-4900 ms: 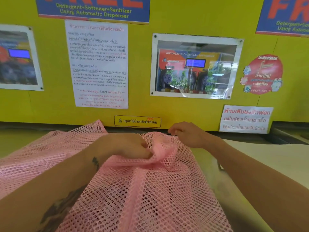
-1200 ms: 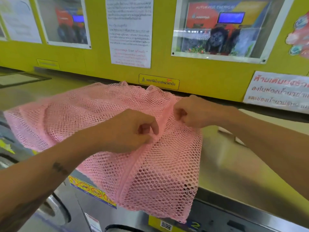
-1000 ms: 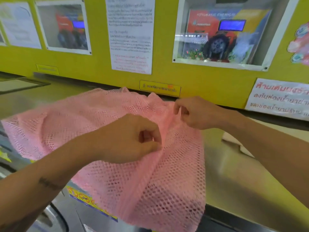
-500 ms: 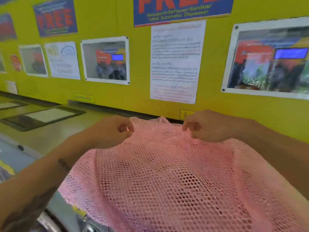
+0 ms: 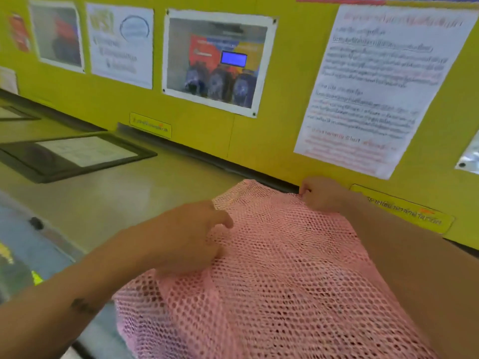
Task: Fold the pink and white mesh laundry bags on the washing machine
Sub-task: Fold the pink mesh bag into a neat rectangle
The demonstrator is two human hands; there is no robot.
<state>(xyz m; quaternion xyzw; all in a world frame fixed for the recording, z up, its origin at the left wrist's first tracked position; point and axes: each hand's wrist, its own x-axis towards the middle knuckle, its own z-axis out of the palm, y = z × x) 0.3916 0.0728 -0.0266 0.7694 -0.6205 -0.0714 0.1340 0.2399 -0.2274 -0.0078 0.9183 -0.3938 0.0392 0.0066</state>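
At the far left a dark framed panel (image 5: 75,154) is seen set into the washing machine's top, and a bare stretch of the metallic surface (image 5: 134,198) is left open between it and the cloth; compared with half a second earlier, when both hands were held up side by side pinching the far edge of the bag, the left hand (image 5: 191,237) has been let go and lowered, and its fingers are now spread loosely and laid on the left side of the pink mesh laundry bag (image 5: 280,275), apparently pressing or smoothing it; the bag itself has been brought down and is spread over the surface in the middle and right of the view, its near part draped over the front edge of the machine; further right, the far right corner of the bag is pinched by the right hand (image 5: 321,194), held close against the dark gap at the foot of the yellow wall (image 5: 259,141); it is judged that the laying-out step is nearly finished and that a first fold can soon be begun, while no white bag is seen anywhere; as to room, the far edge of the bag is almost touching the wall, so little space is left beyond it, whereas free surface is offered to the left; the overhang at the near edge may let the mesh slide off unless it is held.
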